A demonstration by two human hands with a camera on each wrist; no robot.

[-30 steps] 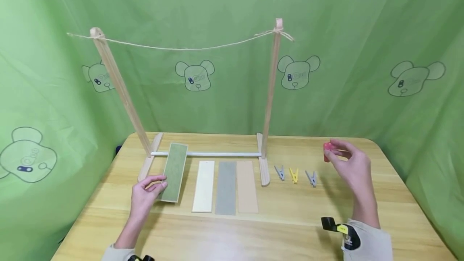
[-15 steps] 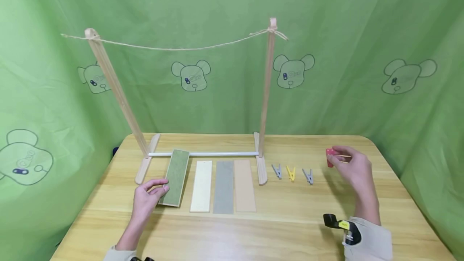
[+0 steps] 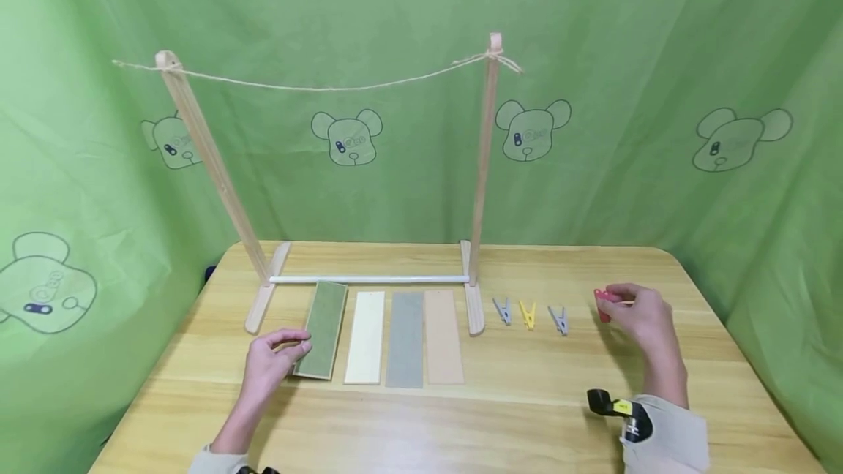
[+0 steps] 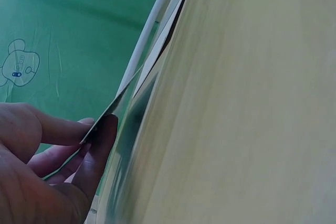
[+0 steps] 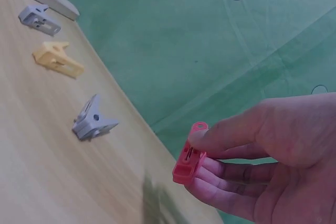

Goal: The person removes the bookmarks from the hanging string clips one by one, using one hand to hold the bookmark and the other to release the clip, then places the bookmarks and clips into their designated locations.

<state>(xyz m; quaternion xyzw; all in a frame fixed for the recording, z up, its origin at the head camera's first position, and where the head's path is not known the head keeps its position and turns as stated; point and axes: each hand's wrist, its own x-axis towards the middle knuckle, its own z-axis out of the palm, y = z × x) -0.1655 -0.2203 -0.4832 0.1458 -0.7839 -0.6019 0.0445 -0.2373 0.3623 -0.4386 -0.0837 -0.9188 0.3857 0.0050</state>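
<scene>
My left hand [image 3: 273, 364] pinches a green rectangular card [image 3: 323, 328] by its left edge. In the left wrist view that card [image 4: 118, 100] is seen nearly edge-on, tilted just above the table, between thumb and fingers. My right hand [image 3: 642, 317] holds a red clothespin [image 5: 190, 156] between thumb and fingers, over the right of the table. To the right of the green card lie a white card [image 3: 365, 339], a grey card [image 3: 405, 339] and a pink-beige card [image 3: 444, 335]. A blue-grey clothespin [image 3: 503, 311], a yellow clothespin [image 3: 528, 314] and another blue-grey clothespin [image 3: 558, 320] lie between the stand and my right hand.
A wooden stand with a left post [image 3: 214, 167], a right post [image 3: 484, 167] and a white crossbar [image 3: 375, 280] stands behind the cards. A sagging string [image 3: 329, 88] joins the post tops. Green curtain [image 3: 408, 6] surrounds the wooden table [image 3: 421, 430].
The green card has come down toward the table in my left hand, closer to the white card. My right hand has lowered with the red clothespin. The head view has shifted slightly.
</scene>
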